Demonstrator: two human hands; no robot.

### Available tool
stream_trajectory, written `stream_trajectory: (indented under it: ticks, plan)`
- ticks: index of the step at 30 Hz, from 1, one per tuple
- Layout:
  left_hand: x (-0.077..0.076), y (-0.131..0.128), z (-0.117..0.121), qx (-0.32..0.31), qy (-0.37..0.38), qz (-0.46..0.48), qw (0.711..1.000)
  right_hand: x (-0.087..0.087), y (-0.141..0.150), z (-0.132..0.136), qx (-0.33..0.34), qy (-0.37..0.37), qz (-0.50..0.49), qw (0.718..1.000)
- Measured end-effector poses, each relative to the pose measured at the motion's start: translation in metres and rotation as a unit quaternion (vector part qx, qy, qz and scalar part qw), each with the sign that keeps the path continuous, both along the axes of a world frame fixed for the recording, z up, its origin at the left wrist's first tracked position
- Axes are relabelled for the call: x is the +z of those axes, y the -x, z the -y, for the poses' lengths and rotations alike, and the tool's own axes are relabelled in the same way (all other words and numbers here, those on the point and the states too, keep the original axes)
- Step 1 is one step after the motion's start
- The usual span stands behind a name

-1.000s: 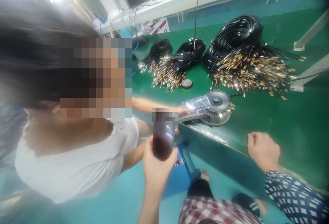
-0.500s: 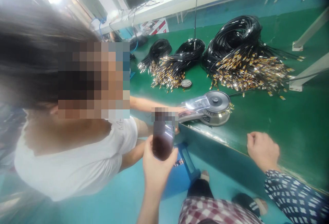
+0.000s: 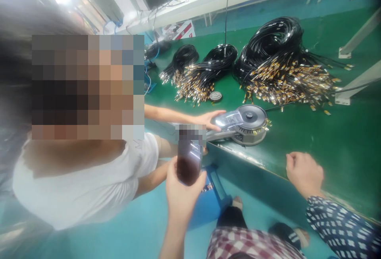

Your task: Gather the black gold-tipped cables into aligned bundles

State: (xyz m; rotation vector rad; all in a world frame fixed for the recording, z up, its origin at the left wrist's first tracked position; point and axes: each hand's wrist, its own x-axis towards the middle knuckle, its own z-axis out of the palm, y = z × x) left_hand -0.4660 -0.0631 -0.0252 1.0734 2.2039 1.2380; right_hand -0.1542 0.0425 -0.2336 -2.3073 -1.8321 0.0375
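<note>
The left hand [image 3: 183, 199] grips a phone [image 3: 189, 164] near the bench [image 3: 336, 140]. The phone's long side points up and away. The right hand [image 3: 305, 174] is curled up on the bench.

The phone [image 3: 189, 165] is dark, the tabletop [image 3: 336, 140] green.

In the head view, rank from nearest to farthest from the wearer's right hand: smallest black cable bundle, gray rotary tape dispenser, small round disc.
1. Gray rotary tape dispenser: left of the right hand.
2. Small round disc: beyond the dispenser, farther left.
3. Smallest black cable bundle: farthest back and left.
</note>
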Motion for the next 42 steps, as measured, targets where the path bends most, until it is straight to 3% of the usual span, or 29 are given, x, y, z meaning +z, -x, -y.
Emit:
stream_trajectory:
  ticks: [42]
  plan:
    - [-0.0010, 0.0017, 0.0009, 0.007, -0.008, 0.002, 1.000, 0.0001, -0.0001, -0.0011, 0.001, -0.012, -0.018, 1.000]
